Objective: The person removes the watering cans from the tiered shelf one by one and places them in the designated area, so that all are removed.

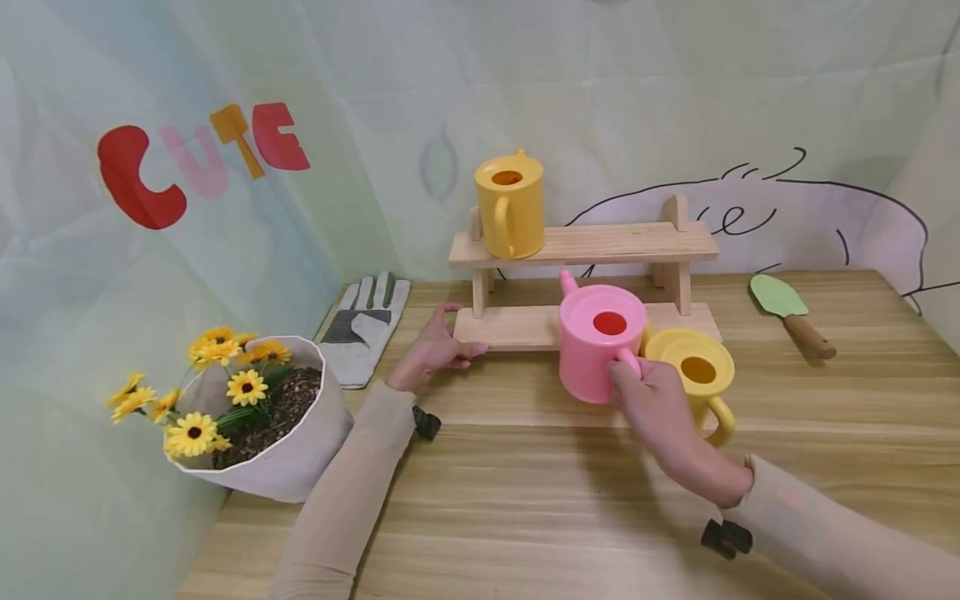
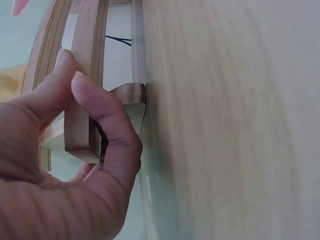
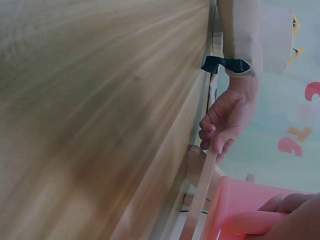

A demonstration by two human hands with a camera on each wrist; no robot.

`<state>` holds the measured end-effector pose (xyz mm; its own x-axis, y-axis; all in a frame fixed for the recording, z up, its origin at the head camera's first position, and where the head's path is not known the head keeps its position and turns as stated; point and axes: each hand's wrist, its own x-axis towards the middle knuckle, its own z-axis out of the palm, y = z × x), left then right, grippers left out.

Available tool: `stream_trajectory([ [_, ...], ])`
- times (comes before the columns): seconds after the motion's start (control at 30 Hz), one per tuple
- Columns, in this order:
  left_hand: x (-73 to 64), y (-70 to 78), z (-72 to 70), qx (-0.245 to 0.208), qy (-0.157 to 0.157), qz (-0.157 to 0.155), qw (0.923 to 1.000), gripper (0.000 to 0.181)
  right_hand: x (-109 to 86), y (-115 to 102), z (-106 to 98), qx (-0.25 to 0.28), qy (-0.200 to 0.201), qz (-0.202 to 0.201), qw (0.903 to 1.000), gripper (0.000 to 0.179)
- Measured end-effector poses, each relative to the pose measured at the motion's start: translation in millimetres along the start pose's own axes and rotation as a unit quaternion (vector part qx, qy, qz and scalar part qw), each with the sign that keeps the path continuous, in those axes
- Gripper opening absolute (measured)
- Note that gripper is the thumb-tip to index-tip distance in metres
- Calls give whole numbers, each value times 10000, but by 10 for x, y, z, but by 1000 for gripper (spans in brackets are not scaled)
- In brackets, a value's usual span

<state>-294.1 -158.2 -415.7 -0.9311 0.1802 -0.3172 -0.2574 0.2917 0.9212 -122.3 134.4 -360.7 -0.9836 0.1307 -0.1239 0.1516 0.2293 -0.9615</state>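
Note:
My right hand (image 1: 656, 404) grips the handle of a pink watering can (image 1: 592, 358), whose spout points toward the back. In the head view the can overlaps the lower board of a two-tier wooden shelf (image 1: 517, 327). My left hand (image 1: 437, 348) holds the left end of that lower board, thumb and fingers curled round it, as the left wrist view shows. A yellow watering can (image 1: 525, 208) stands on the upper tier at the left end. A second yellow watering can (image 1: 693, 350), partly covered by my right hand, is just right of the pink one.
A white pot (image 1: 300, 467) of yellow flowers stands at the left, near my left forearm. Behind it lies a grey and white work glove (image 1: 352, 358). A green trowel (image 1: 780, 296) with a wooden handle lies at the back right. A printed curtain hangs behind the table.

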Motion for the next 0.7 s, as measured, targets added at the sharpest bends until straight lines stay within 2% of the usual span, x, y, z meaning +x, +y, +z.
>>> stream_trajectory([
  [0.37, 7, -3, 3, -19, 46, -63, 10000, 98, -34, 149, 47, 43, -85, 254, 9996, 46],
  [0.7, -6, 7, 8, -37, 43, -60, 10000, 98, -80, 281, 98, 7, -78, 272, 9996, 46],
])
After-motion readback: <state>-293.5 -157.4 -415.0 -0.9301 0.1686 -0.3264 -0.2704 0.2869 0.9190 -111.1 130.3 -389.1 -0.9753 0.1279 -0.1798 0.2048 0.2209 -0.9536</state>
